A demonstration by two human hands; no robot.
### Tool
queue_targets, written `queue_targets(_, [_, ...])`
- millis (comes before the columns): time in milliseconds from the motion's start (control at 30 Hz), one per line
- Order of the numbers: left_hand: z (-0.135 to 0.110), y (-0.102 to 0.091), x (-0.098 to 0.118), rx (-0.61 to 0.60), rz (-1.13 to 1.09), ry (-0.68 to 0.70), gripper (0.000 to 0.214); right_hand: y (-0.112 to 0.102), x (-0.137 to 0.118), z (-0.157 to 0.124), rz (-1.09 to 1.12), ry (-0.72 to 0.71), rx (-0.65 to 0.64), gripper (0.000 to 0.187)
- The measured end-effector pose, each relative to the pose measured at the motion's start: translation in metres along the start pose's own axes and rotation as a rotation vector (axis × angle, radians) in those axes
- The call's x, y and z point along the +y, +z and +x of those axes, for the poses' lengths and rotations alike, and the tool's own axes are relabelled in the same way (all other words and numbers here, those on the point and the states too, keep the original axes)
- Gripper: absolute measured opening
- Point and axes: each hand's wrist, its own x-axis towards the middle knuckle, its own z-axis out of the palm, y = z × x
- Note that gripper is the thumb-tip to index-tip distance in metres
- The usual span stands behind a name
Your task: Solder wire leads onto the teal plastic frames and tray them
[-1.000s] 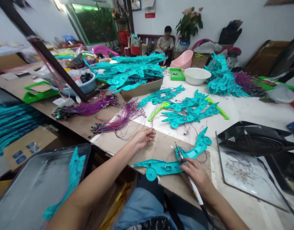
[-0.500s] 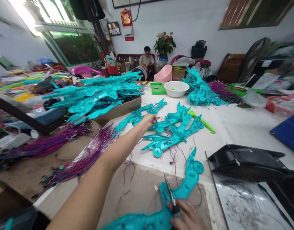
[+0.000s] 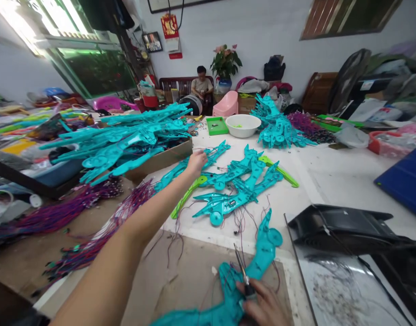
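Observation:
My right hand point(image 3: 264, 305), low in the picture, grips a soldering iron point(image 3: 249, 290) with its metal tip pointing up and away. Under the iron lies a curved teal plastic shell point(image 3: 262, 258) with thin wires. My left hand point(image 3: 197, 161) is stretched far forward over another teal shell point(image 3: 216, 154), its fingers curled closed; what they hold, if anything, is hidden. To the right of that hand, several teal shells point(image 3: 243, 197) overlap one another, with thin dark and red wires trailing. A lime-green strip point(image 3: 189, 195) rests beside my left forearm.
A box point(image 3: 167, 158) heaped with teal shells stands at left, above bundles of purple-red wires point(image 3: 126, 222). Farther back are a green tray point(image 3: 217, 127), a white basin point(image 3: 243, 126) and another teal pile point(image 3: 279, 129). Black plastic housings point(image 3: 343, 228) lie at right. A person point(image 3: 201, 86) sits behind.
My left hand has drawn back leftward from the overlapping shells to the shell near the box. The lime-green strip beside the forearm now shows. My right hand keeps the iron over the near shell.

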Motion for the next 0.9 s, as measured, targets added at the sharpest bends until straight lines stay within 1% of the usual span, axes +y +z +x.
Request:
queue_targets(67, [-0.048, -0.022, -0.008, -0.054, 0.064, -0.032, 0.013, -0.009, -0.001, 0.007, 0.052, -0.034, 0.041, 0.016])
queue_targets(100, [-0.073, -0.033, -0.010, -0.088, 0.115, -0.045, 0.011, -0.014, -0.002, 0.011, 0.058, -0.030, 0.067, 0.021])
queue_targets(167, [-0.123, -0.058, -0.013, -0.176, 0.254, -0.046, 0.010, -0.024, -0.003, 0.017, 0.034, -0.030, 0.074, 0.027])
queue_targets(200, [-0.147, -0.070, -0.014, -0.222, 0.336, -0.033, 0.012, -0.028, -0.003, 0.020, 0.013, -0.005, 0.119, 0.027])
queue_targets(300, [-0.212, -0.105, -0.020, -0.330, 0.598, 0.027, 0.018, -0.041, -0.001, 0.023, 0.013, 0.157, 0.202, 0.028])
queue_targets(367, [-0.250, -0.125, -0.027, -0.393, 0.767, 0.080, 0.021, -0.048, 0.000, 0.023, 0.021, 0.234, 0.215, 0.024])
queue_targets(400, [-0.268, -0.133, -0.032, -0.433, 0.852, 0.119, 0.024, -0.051, 0.000, 0.023, 0.018, 0.247, 0.202, 0.021])
queue_targets(467, [-0.297, -0.145, -0.044, -0.515, 1.024, 0.226, 0.035, -0.057, 0.002, 0.023, -0.006, 0.226, 0.143, 0.016])
queue_targets(500, [-0.308, -0.148, -0.050, -0.548, 1.117, 0.285, 0.042, -0.059, 0.003, 0.023, -0.019, 0.202, 0.107, 0.015])
queue_targets(567, [-0.322, -0.149, -0.061, -0.581, 1.309, 0.384, 0.057, -0.061, 0.005, 0.022, -0.041, 0.163, 0.055, 0.014])
queue_targets(600, [-0.326, -0.147, -0.066, -0.587, 1.393, 0.410, 0.061, -0.061, 0.005, 0.022, -0.047, 0.153, 0.037, 0.014])
queue_targets(667, [-0.329, -0.142, -0.074, -0.601, 1.508, 0.412, 0.059, -0.059, 0.005, 0.021, -0.047, 0.142, -0.004, 0.015])
queue_targets(733, [-0.331, -0.136, -0.079, -0.619, 1.536, 0.374, 0.050, -0.056, 0.001, 0.019, -0.035, 0.126, -0.036, 0.018])
queue_targets(767, [-0.331, -0.133, -0.081, -0.622, 1.525, 0.358, 0.047, -0.054, -0.003, 0.018, -0.025, 0.118, -0.032, 0.018])
queue_targets(900, [-0.339, -0.128, -0.084, -0.644, 1.395, 0.302, 0.055, -0.049, -0.023, 0.007, 0.073, 0.085, 0.075, 0.018])
